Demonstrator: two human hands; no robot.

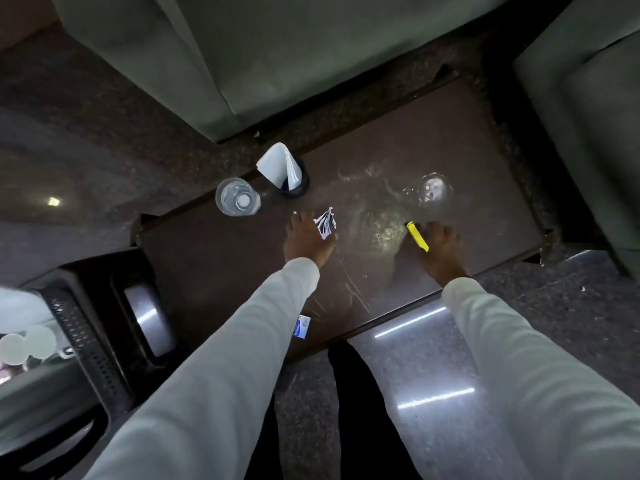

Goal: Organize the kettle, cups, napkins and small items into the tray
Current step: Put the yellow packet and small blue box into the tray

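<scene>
Dark glossy table between grey-green sofas on speckled floor.

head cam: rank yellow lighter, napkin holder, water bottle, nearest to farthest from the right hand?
From the right hand:
1. Yellow lighter, at the hand's fingers, on the table's right half.
2. Napkin holder, up and left, at the table's far edge.
3. Water bottle, farther left, at the far left corner.
</scene>
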